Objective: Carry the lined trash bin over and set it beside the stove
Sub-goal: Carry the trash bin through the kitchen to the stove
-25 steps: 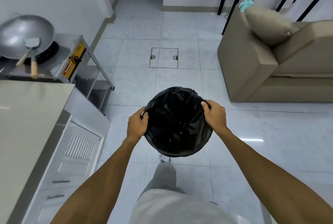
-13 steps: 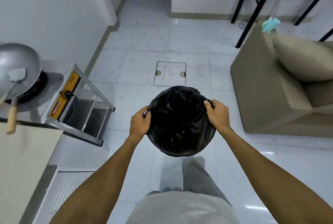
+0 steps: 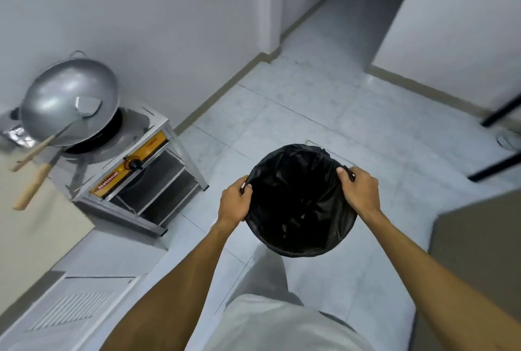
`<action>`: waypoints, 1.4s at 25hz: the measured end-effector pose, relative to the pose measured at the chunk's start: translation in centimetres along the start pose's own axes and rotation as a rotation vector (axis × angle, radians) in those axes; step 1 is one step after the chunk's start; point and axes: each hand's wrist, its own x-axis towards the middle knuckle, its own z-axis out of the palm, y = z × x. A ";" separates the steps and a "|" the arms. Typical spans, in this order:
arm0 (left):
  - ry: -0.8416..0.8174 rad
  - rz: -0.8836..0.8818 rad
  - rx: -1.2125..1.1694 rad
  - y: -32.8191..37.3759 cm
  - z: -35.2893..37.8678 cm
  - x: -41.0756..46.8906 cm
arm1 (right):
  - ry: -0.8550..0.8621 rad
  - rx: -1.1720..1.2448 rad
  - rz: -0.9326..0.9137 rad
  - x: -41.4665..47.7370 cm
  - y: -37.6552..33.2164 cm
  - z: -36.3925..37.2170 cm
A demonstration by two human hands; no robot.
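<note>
The round trash bin (image 3: 298,201), lined with a black bag, hangs in the air in front of me above the tiled floor. My left hand (image 3: 235,201) grips its left rim and my right hand (image 3: 359,190) grips its right rim. The steel stove (image 3: 135,170) with an orange front panel stands on its frame to the left, against the wall. A large metal wok (image 3: 67,99) with a wooden-handled spatula sits on its burner. The bin is to the right of the stove, roughly a bin's width from its frame.
A beige countertop (image 3: 33,226) and white cabinet door (image 3: 73,308) lie at the lower left. A tan sofa corner (image 3: 479,252) fills the lower right. Black table legs (image 3: 496,164) stand at the right edge. Open tiled floor (image 3: 296,108) stretches ahead toward a corridor.
The view has swung left and I have moved forward, so the stove now lies closer and more central. Both hands keep the same hold on the bin's rim.
</note>
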 end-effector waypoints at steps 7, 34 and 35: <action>0.164 -0.154 -0.038 -0.6 -1.5 14.7 | -0.187 -0.030 -0.171 18.4 -8.4 7.4; 0.844 -0.855 -0.188 -8.0 2.9 46.1 | -0.813 -0.342 -0.594 56.6 -23.8 41.8; 0.835 -0.879 -0.181 -10.0 3.8 47.1 | -0.818 -0.358 -0.603 57.3 -22.9 43.8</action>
